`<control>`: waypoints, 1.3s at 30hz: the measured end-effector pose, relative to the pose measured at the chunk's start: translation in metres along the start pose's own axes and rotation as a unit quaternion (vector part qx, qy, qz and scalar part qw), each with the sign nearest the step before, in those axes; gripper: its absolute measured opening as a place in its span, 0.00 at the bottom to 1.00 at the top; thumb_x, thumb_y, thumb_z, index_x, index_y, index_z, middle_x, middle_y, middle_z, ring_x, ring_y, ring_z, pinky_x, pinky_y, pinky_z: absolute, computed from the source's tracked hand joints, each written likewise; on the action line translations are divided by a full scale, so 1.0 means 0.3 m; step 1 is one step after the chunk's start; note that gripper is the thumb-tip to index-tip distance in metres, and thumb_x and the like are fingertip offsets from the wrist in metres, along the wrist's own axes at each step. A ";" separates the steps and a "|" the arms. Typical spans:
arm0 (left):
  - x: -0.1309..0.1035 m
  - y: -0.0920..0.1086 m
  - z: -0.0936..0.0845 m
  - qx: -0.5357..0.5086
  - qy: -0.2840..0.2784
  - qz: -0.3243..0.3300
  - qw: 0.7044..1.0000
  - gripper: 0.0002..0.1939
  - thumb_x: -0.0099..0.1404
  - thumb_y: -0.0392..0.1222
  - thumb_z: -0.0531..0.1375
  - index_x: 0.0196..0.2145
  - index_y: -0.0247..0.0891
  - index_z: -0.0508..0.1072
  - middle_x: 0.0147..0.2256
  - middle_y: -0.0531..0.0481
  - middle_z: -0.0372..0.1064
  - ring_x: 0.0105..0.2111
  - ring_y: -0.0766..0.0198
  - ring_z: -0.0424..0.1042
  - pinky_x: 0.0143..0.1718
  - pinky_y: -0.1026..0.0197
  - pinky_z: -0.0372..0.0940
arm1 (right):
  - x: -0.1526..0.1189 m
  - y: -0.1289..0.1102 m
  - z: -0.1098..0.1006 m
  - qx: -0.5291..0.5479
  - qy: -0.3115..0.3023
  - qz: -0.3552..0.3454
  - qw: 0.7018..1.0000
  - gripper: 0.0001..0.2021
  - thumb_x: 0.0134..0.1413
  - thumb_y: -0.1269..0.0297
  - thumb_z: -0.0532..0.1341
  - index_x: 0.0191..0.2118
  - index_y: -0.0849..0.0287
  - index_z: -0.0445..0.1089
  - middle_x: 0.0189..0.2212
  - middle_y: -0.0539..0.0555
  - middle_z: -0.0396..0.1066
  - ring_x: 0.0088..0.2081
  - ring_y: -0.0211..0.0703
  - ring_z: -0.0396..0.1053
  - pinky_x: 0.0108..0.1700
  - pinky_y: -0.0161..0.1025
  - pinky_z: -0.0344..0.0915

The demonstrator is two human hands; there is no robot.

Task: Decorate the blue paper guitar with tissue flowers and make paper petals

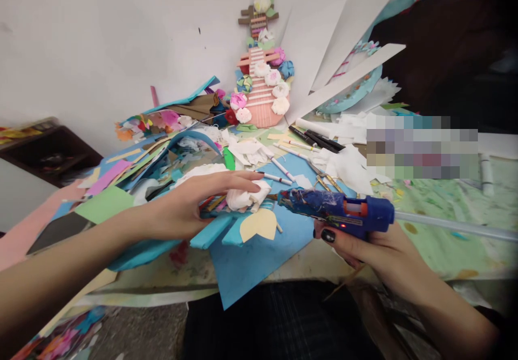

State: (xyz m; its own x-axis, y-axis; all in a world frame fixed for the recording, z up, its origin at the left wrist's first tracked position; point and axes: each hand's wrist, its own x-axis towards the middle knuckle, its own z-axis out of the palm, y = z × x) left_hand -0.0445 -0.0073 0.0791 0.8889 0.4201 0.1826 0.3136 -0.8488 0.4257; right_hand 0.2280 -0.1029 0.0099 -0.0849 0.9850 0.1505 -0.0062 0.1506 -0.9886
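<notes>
My right hand point(386, 255) is wrapped round the handle of a blue hot glue gun point(335, 209). Its small red light is lit, and a long pale glue stick point(449, 224) sticks out of the back. The nozzle points left, close to a white crumpled-paper flower point(245, 197); whether they touch is unclear. My left hand point(198, 201) grips a turquoise paper craft point(210, 232), its fingers lying over the flower on top. A cream paper petal shape point(259, 226) shows at the craft's front edge. The thumb side of the left hand is partly hidden.
Against the wall leans a pink guitar-shaped craft point(265, 101) with paper flowers. Black markers point(318, 140), scissors point(327, 182) and crumpled white tissue point(343, 167) lie behind the glue gun. A blue sheet point(238, 279) overhangs the table edge. Coloured paper point(107, 206) is piled at left.
</notes>
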 end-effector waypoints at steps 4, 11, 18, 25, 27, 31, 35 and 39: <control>-0.010 -0.004 0.002 0.011 0.000 -0.006 1.000 0.26 0.60 0.36 0.59 0.55 0.48 0.62 0.60 0.45 0.55 0.60 0.52 0.56 0.58 0.49 0.58 | -0.016 0.024 -0.016 0.017 0.007 0.017 1.000 0.10 0.46 0.58 0.66 0.35 0.56 0.73 0.27 0.50 0.69 0.17 0.30 0.55 0.16 0.30 0.55; -0.016 0.000 0.015 0.062 0.009 0.018 0.998 0.23 0.61 0.37 0.59 0.54 0.47 0.64 0.60 0.43 0.52 0.60 0.53 0.54 0.58 0.50 0.55 | -0.049 0.058 -0.043 0.044 0.037 0.024 0.998 0.15 0.49 0.54 0.63 0.34 0.62 0.71 0.19 0.49 0.63 0.18 0.32 0.55 0.20 0.33 0.55; -0.016 0.005 0.036 0.057 0.006 0.025 0.998 0.23 0.62 0.37 0.58 0.55 0.49 0.63 0.51 0.43 0.58 0.52 0.56 0.61 0.52 0.54 0.61 | -0.048 0.042 -0.061 0.118 0.032 -0.028 0.992 0.09 0.53 0.60 0.60 0.32 0.61 0.69 0.28 0.52 0.67 0.16 0.28 0.53 0.21 0.36 0.49; -0.062 0.027 0.107 0.061 -0.042 0.034 0.997 0.33 0.57 0.24 0.52 0.58 0.46 0.59 0.52 0.42 0.58 0.52 0.56 0.60 0.51 0.54 0.61 | -0.058 0.020 -0.063 0.135 0.087 -0.013 0.987 0.08 0.53 0.60 0.60 0.30 0.59 0.71 0.26 0.53 0.66 0.15 0.30 0.52 0.22 0.40 0.45; -0.079 0.038 0.135 0.104 -0.062 0.048 0.991 0.37 0.54 0.21 0.51 0.59 0.45 0.56 0.53 0.41 0.58 0.52 0.56 0.60 0.51 0.53 0.62 | -0.064 0.030 -0.069 0.138 0.106 -0.020 0.984 0.08 0.51 0.60 0.61 0.30 0.60 0.71 0.27 0.54 0.68 0.14 0.29 0.52 0.21 0.39 0.46; -0.114 0.064 0.177 0.224 -0.045 0.041 0.973 0.37 0.57 0.22 0.50 0.62 0.46 0.52 0.57 0.38 0.54 0.55 0.51 0.56 0.53 0.47 0.59 | -0.076 0.049 -0.073 0.146 0.123 -0.034 0.981 0.09 0.49 0.60 0.63 0.30 0.63 0.71 0.24 0.52 0.67 0.13 0.28 0.51 0.18 0.35 0.44; -0.174 0.106 0.188 0.297 0.002 -0.014 0.955 0.36 0.60 0.22 0.49 0.63 0.46 0.49 0.61 0.37 0.48 0.61 0.47 0.46 0.56 0.41 0.53 | -0.082 0.046 -0.043 0.138 0.124 -0.017 0.983 0.09 0.46 0.61 0.65 0.30 0.63 0.72 0.21 0.50 0.65 0.14 0.27 0.52 0.19 0.33 0.47; -0.262 0.204 0.207 0.260 0.079 -0.108 0.956 0.33 0.60 0.24 0.49 0.62 0.41 0.51 0.60 0.37 0.50 0.61 0.49 0.49 0.57 0.42 0.53 | -0.069 0.047 -0.004 0.133 0.122 -0.006 0.984 0.09 0.45 0.60 0.66 0.30 0.61 0.71 0.21 0.48 0.65 0.15 0.28 0.55 0.20 0.32 0.52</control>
State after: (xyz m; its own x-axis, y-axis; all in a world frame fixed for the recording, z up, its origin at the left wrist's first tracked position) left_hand -0.0746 -0.1122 0.0357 0.7362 0.6118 0.2892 0.6439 -0.7648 -0.0214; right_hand 0.2308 -0.1212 -0.0073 0.1572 0.9794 0.1270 -0.2680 0.1661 -0.9490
